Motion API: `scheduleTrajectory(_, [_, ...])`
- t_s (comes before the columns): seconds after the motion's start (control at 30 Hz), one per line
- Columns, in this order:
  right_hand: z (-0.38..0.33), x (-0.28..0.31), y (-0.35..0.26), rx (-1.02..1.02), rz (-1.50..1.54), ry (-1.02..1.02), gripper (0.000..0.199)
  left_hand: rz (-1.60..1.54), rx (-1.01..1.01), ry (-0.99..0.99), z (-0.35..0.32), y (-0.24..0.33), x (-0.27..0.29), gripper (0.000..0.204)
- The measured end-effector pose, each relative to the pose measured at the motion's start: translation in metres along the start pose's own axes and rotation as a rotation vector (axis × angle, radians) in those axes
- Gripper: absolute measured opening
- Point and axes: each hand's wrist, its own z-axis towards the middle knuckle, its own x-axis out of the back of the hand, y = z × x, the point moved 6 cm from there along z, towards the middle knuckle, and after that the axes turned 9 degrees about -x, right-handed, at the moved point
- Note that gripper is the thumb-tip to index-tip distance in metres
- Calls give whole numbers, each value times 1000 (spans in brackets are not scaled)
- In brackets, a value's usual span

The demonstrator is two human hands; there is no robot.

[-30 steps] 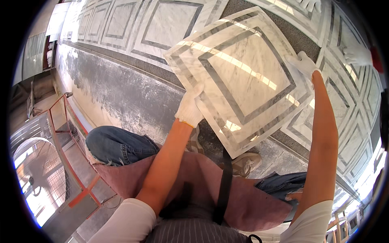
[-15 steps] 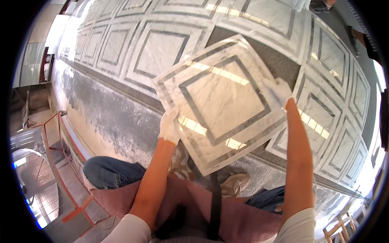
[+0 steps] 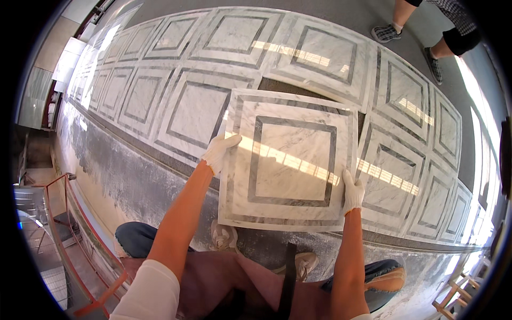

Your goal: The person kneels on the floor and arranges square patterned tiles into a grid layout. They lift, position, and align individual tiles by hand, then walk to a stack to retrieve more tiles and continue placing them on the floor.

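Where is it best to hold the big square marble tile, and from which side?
Grip the marble tile at its two opposite side edges, near the lower half, coming from both sides at once. It is wide, flat and thin, so one hand would probably tip it. The left hand and right hand hold it so.

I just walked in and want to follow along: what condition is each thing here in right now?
Marble tile: lifted, held flat at both side edges above the dark gap in the floor.
Left hand: gloved, gripping the tile's left edge.
Right hand: gloved, gripping the tile's right edge.
Laid tiles: set flat in rows.
Dark gap: unfilled, mostly hidden by the tile.
Mortar bed: grey, bare.
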Motion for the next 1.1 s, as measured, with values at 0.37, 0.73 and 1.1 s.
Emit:
scheduleTrajectory(0.37, [7, -11, 20, -40, 137, 110, 47, 170, 100, -218, 99, -12, -18, 40])
scheduleTrajectory(0.73, [6, -20, 9, -90, 168, 118, 48, 679, -47, -195, 130, -4, -16, 45])
scheduleTrajectory(1.1, [2, -18, 11, -134, 153, 159, 52, 1505, 25, -171, 153, 18, -23, 79])
